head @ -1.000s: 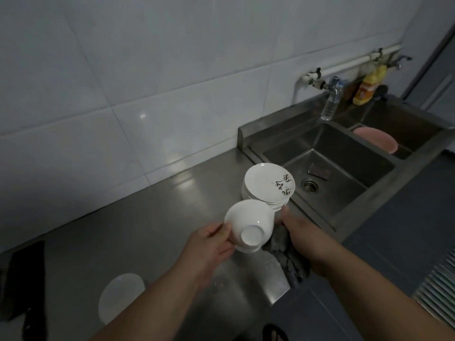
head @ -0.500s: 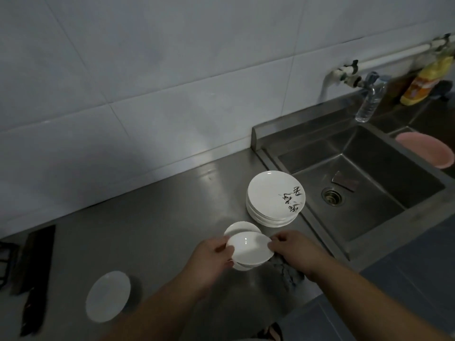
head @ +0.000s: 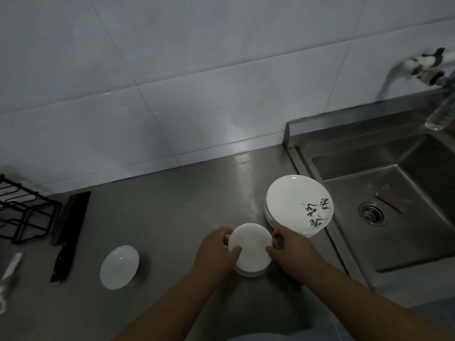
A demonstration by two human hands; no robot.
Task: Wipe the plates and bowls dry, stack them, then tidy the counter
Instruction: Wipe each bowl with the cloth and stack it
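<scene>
White bowl is being held from both sides, low over the steel tabletop. It is being gripped at its left edge by the left hand, whose fingers are curled round the rim while the thumb is lying on the bowl's surface. The opposite edge is being pinched by the right hand, its fingers being closed on the rim as well. Under this bowl the rim of a lower bowl is showing; whether the two are already being pressed fully together cannot be told. Just beyond the right fingers a stack of plates is standing, the top plate being marked with black writing, and it is nearly touching the held bowl. Behind the plates, further right of the fingers, the sink is lying. Well to the left of the left fingers a single bowl is standing alone, and further left still a dark knife is lying flat.
</scene>
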